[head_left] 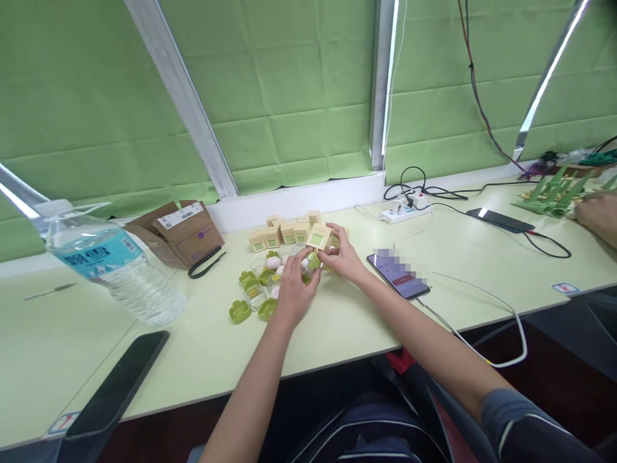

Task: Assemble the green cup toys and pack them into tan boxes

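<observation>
My left hand [295,290] is closed around a small clear jar with a green part [312,261]. A little above it, my right hand [345,258] grips a small cream box with a green square on its face [318,237]. The jar and the box are close together, and my fingers hide parts of both. Around my left hand lie green flower-shaped pieces [240,311], small clear cups and several pale pink pieces [274,262]. Behind them stand several more cream boxes [272,237] in a cluster.
A large water bottle [139,283], a dark phone [118,382] and an open cardboard box [186,236] are on the left. To the right lie a lit phone [399,275], a white cable [518,334], a power strip [405,212] and another phone [500,220]. Another person's hand [598,215] is at far right.
</observation>
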